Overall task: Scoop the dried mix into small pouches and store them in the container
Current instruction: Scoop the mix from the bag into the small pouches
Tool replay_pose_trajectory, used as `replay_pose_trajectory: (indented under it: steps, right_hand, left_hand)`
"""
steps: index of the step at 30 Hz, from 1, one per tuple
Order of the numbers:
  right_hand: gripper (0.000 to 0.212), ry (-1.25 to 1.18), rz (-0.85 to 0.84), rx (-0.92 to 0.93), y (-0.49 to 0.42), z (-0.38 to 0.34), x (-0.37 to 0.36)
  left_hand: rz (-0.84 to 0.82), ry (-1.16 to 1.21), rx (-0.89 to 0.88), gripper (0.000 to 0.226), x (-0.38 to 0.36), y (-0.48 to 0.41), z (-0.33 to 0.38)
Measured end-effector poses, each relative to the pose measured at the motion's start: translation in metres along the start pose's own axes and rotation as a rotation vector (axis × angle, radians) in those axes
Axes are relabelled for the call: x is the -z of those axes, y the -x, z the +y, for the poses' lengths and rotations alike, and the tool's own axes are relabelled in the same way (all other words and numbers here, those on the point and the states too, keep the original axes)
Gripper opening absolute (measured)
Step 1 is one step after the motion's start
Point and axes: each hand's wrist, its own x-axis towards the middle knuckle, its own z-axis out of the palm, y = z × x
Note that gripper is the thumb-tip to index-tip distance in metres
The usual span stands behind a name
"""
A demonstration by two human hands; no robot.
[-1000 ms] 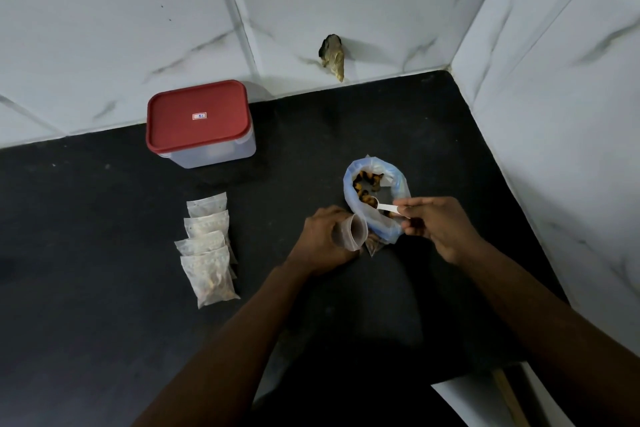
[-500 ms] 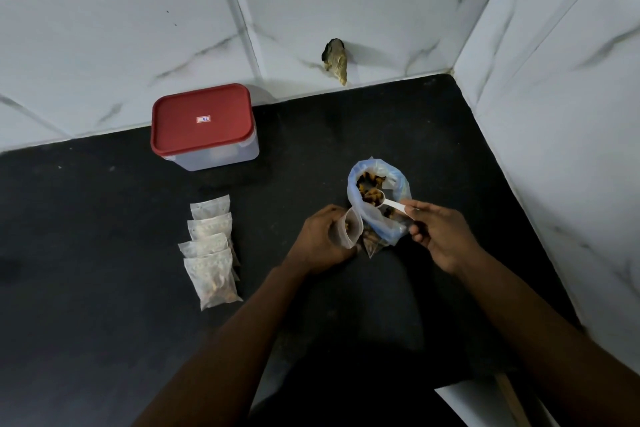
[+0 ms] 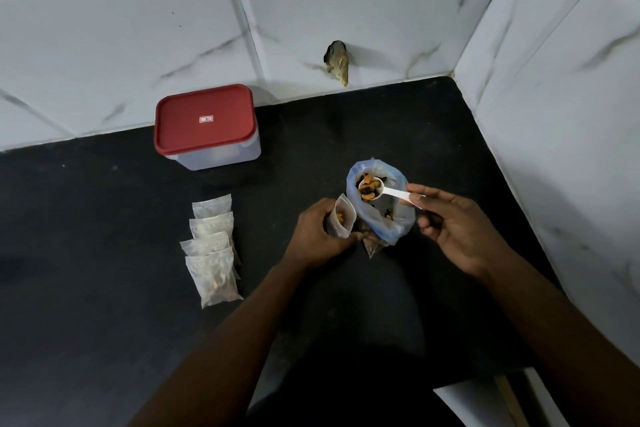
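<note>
- The mix filled the bowl of a white scoop, which was level over the mouth of the open bag.
- Your right hand pinched the scoop handle between thumb and fingertips; the other fingers were curled loosely.
- More mix sat inside the bag, which stood upright on the black counter.
- Your left hand was closed around a small pouch, holding it open and touching the bag's left side. A few pieces lay inside the pouch.
- Four filled pouches lay in an overlapping row to the left, well apart from your hands.
- The container stood behind that row against the tiled wall, with its red lid on.
</note>
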Motion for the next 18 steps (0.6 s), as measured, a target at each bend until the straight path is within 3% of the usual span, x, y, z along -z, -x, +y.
replay_pose_trajectory:
  steps: [10, 18]
  right_hand:
    - [0.018, 0.163, -0.054, 0.085, 0.027, 0.006, -0.019]
    - [0.022, 0.482, 0.032, 0.34, 0.042, 0.013, -0.031]
  left_hand:
    - [0.049, 0.083, -0.099, 0.051, 0.004, 0.005, 0.011]
    - [0.052, 0.113, -0.141, 0.036, 0.004, 0.009, 0.017]
